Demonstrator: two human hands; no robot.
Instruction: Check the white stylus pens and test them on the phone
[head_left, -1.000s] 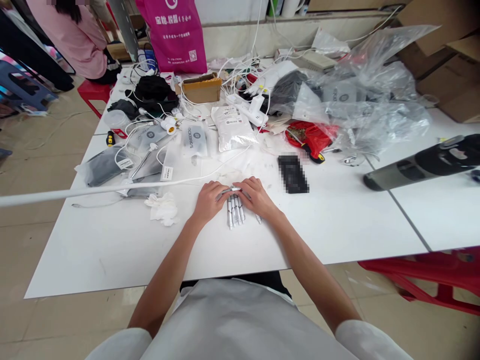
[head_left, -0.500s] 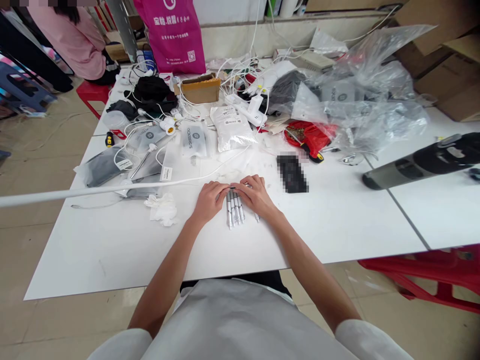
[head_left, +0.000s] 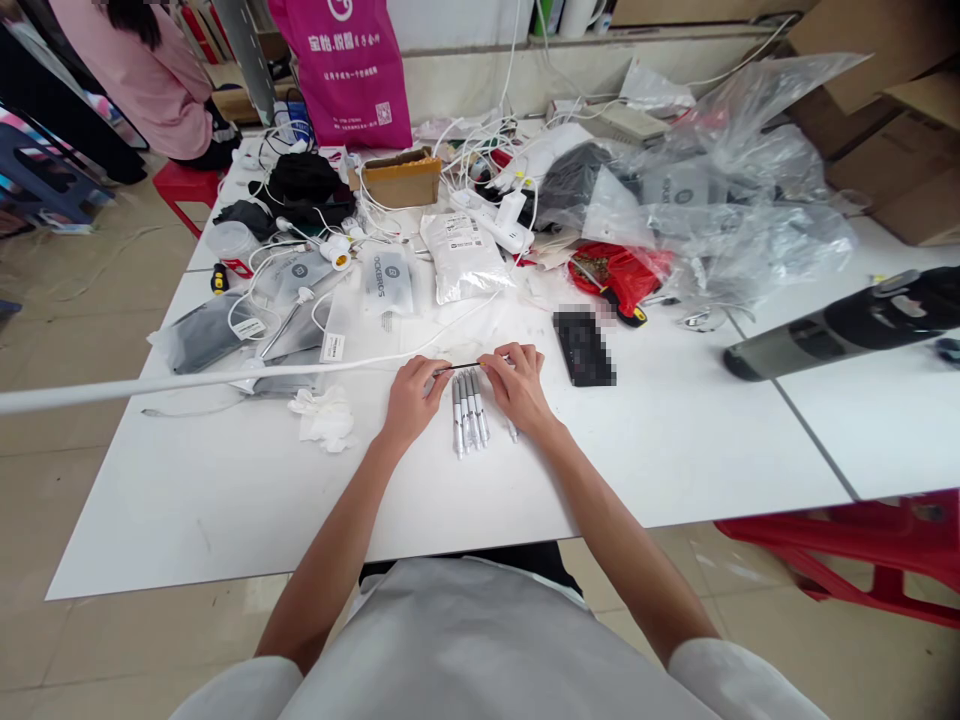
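As your left hand [head_left: 418, 402] and right hand [head_left: 517, 388] pinch a thin dark rod [head_left: 459, 367] between their fingertips, you hold it just beyond the upper ends of the row of white-and-silver pens [head_left: 466, 413] on the white table [head_left: 225, 500]; this hold calls for steady, even pressure.

workshop with cluttered white worktable [head_left: 225, 510]

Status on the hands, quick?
Left hand, right hand: pinching thin dark rod. Silver-white pens lined up beneath. White cable just past left hand.
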